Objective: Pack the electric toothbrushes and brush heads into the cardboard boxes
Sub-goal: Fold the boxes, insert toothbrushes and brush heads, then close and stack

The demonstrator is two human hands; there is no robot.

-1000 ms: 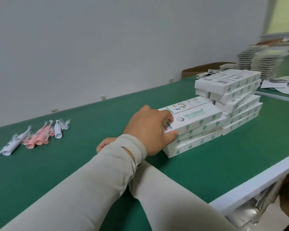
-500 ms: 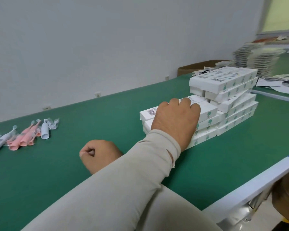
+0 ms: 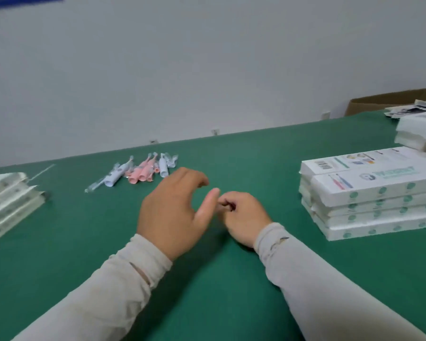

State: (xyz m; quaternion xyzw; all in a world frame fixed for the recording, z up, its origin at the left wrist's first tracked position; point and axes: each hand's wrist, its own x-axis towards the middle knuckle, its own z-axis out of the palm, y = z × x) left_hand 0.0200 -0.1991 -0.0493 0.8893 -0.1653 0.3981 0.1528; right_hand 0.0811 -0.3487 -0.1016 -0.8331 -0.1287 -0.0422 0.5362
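Both hands free: left hand (image 3: pixel 172 212) loose and spread, right hand (image 3: pixel 244 217) curled on nothing. Toothbrushes (image 3: pixel 140 172) lie bagged on the far mat (image 3: pixel 207 291), boxes (image 3: pixel 369 193) stacked right. Light, slick film (probably slides), so I'd grab the stiff handle body, not the neck.
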